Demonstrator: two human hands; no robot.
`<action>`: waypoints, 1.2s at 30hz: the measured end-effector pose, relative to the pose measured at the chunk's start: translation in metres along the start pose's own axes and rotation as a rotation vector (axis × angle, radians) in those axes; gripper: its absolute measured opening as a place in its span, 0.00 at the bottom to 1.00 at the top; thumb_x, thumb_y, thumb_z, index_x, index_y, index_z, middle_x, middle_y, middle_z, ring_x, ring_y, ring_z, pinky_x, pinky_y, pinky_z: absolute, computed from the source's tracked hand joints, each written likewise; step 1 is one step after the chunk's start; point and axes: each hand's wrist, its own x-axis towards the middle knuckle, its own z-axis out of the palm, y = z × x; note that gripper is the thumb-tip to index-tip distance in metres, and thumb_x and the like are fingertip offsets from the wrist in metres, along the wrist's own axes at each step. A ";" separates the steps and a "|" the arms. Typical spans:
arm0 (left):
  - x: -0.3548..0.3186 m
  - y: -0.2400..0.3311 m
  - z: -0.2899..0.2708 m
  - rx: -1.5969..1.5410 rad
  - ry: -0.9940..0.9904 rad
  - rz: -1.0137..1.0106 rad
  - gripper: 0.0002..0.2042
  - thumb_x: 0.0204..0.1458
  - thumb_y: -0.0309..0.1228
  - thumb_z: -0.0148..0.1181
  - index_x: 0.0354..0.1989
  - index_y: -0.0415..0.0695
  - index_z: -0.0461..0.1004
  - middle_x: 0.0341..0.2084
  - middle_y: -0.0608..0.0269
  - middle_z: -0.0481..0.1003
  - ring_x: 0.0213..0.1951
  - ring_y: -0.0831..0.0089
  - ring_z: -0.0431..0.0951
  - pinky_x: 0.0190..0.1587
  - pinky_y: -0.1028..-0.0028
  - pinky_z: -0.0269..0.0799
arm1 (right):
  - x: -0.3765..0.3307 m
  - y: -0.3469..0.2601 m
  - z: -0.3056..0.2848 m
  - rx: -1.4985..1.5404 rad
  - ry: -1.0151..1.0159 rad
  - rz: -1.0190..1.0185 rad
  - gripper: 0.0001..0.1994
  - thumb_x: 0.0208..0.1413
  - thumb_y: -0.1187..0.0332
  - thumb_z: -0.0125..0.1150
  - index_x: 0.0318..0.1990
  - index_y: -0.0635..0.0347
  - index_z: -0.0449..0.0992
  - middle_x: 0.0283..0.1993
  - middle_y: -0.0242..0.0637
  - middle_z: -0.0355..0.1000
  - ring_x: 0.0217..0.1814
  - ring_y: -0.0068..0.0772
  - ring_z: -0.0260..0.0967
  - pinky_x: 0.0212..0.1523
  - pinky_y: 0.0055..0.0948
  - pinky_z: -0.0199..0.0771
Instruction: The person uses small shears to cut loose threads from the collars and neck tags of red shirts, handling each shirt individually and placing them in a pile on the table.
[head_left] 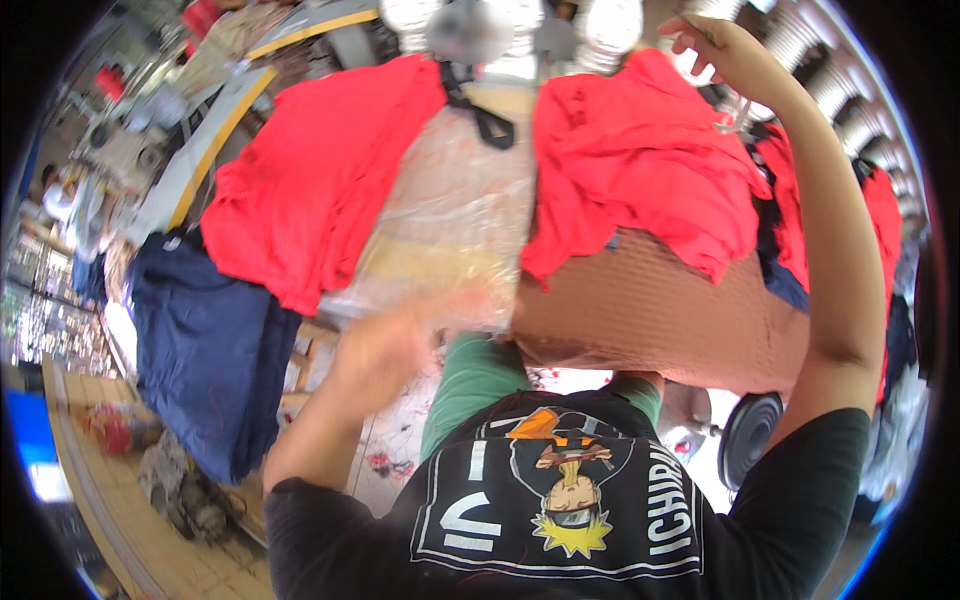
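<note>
My left hand (385,352) is blurred at the near edge of a clear plastic sheet (450,215) that lies between two heaps of red garments; whether it grips the sheet I cannot tell. One red heap (320,170) lies left of the sheet, the other (640,160) on a brown padded surface (660,315) to the right. My right hand (715,50) is raised far up at the upper right, above the right red heap, fingers curled; anything held in it is lost in the glare.
Dark navy garments (210,350) hang over the table's left side. A black strap (482,115) lies at the sheet's far end. More red and dark clothes (880,220) hang at the right. A wooden floor (120,500) with scraps shows lower left.
</note>
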 end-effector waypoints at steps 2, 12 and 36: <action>0.013 0.047 0.032 -0.270 -0.341 0.118 0.13 0.55 0.25 0.55 0.48 0.36 0.71 0.52 0.50 0.71 0.56 0.60 0.70 0.56 0.65 0.65 | -0.044 -0.014 -0.026 -0.192 -0.115 -0.022 0.16 0.61 0.76 0.39 0.53 0.61 0.70 0.37 0.36 0.72 0.30 0.25 0.68 0.30 0.24 0.70; 0.020 0.128 0.199 -1.159 -1.326 0.172 0.16 0.60 0.33 0.49 0.49 0.33 0.72 0.51 0.38 0.70 0.55 0.48 0.69 0.57 0.58 0.65 | -0.258 0.061 -0.031 0.374 0.358 0.310 0.23 0.54 0.82 0.39 0.56 0.56 0.71 0.43 0.34 0.74 0.35 0.22 0.69 0.35 0.21 0.69; 0.082 -0.065 0.215 0.769 -0.451 0.427 0.19 0.33 0.25 0.69 0.39 0.48 0.76 0.40 0.60 0.73 0.46 0.58 0.71 0.52 0.60 0.63 | -0.326 0.194 0.204 1.303 0.681 0.522 0.15 0.64 0.70 0.45 0.55 0.66 0.69 0.37 0.36 0.76 0.15 0.14 0.60 0.13 0.13 0.55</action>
